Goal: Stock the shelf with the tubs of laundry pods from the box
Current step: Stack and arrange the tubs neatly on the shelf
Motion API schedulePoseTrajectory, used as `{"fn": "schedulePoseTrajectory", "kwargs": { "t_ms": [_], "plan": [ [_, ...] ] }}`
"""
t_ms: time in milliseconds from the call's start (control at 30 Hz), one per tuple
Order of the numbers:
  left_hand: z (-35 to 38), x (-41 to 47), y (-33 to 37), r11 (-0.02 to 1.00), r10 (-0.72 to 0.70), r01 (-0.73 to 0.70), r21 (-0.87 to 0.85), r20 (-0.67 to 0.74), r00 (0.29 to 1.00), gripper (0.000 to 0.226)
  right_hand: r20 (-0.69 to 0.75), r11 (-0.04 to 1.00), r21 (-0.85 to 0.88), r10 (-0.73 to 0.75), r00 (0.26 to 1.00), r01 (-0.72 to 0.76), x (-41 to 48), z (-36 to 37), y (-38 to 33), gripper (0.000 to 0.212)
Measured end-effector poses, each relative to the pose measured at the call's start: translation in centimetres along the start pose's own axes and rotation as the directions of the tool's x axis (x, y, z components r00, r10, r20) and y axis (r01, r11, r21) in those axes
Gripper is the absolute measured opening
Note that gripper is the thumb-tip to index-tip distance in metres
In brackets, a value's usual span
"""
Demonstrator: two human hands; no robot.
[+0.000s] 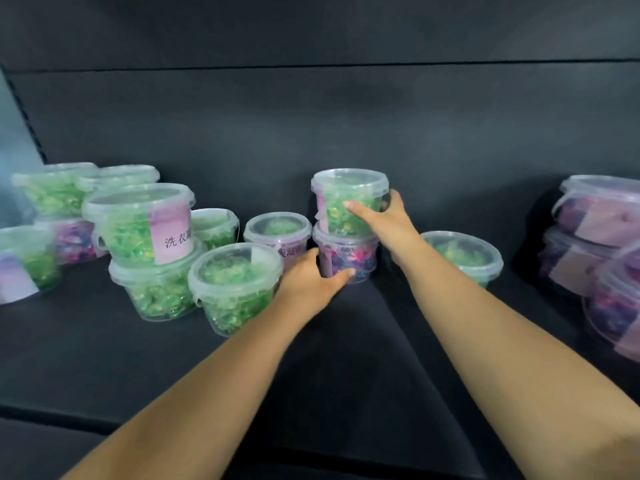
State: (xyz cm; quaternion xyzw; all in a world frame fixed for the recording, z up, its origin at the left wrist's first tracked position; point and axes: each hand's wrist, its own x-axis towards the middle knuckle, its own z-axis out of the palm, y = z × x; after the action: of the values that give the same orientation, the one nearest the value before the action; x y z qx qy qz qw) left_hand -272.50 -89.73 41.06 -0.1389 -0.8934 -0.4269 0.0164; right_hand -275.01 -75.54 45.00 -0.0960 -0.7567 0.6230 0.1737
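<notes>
On the dark shelf (332,341) a clear tub of green pods (346,199) stands stacked on a tub of purple pods (349,254), near the middle. My right hand (384,216) wraps around the green top tub from its right side. My left hand (311,275) grips the purple bottom tub from the left at its base. Both arms reach in from the lower edge of the view.
Several green tubs stand left of the stack, some doubled up, such as the labelled pair (138,223) and a single tub (235,285). One green tub (467,254) sits behind my right forearm. Purple tubs (602,237) are piled at the far right.
</notes>
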Motion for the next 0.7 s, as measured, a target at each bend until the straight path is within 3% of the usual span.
{"fn": "schedulePoseTrajectory", "kwargs": {
  "t_ms": [100,300,467,700],
  "plan": [
    [1.6,2.8,-0.3,0.987,-0.038,0.032,-0.158,-0.035,0.999,0.072,0.002,0.999,0.023,-0.04,0.999,0.04,0.9,-0.3,1.1,0.061],
    [3.4,5.3,-0.9,0.936,-0.054,0.036,-0.35,-0.043,0.998,0.097,-0.081,0.998,-0.029,-0.063,0.995,0.061,0.6,-0.8,1.2,0.056],
    [3.4,3.7,-1.0,0.96,-0.043,0.018,-0.278,-0.085,0.995,0.1,-0.106,0.994,0.091,-0.046,0.993,0.056,-0.2,-1.7,0.9,0.048],
    [-0.2,-3.6,-2.0,0.98,0.04,-0.036,-0.197,0.013,0.999,0.094,-0.215,0.988,0.148,-0.001,0.977,0.033,-0.3,-0.9,0.6,0.063]
  ]
}}
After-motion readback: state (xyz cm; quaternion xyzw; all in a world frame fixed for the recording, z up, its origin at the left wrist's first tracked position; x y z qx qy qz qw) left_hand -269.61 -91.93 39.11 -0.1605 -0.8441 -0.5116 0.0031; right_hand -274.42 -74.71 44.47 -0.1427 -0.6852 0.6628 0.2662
